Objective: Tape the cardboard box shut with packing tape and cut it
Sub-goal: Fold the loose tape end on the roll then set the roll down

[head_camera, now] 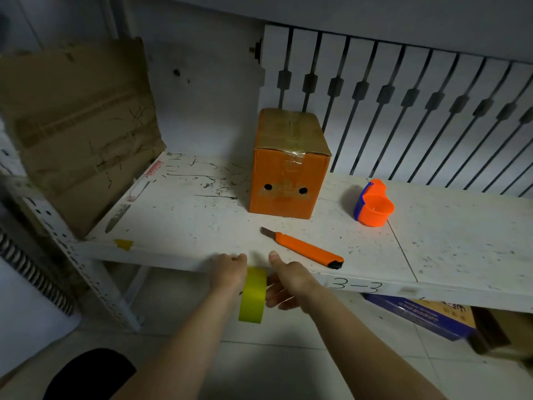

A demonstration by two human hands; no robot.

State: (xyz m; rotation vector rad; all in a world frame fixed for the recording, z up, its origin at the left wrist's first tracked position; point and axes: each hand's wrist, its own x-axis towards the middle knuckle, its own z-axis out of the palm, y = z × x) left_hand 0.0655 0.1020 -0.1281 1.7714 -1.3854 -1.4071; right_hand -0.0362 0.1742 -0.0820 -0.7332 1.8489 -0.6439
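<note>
An orange cardboard box (290,166) stands upright on the white shelf (184,220), its brown top flaps closed with clear tape across them. An orange utility knife (305,249) lies in front of it, blade out and pointing left. A yellow-green roll of tape (253,295) hangs on edge just below the shelf's front edge. My left hand (227,271) grips the roll from the left. My right hand (288,281) touches its right side with thumb raised and fingers spread.
An orange and blue tape dispenser (373,204) sits on the shelf to the right of the box. A flattened brown cardboard sheet (78,125) leans at the left end. A blue carton (421,316) lies on the floor under the shelf. My knee (89,373) shows at lower left.
</note>
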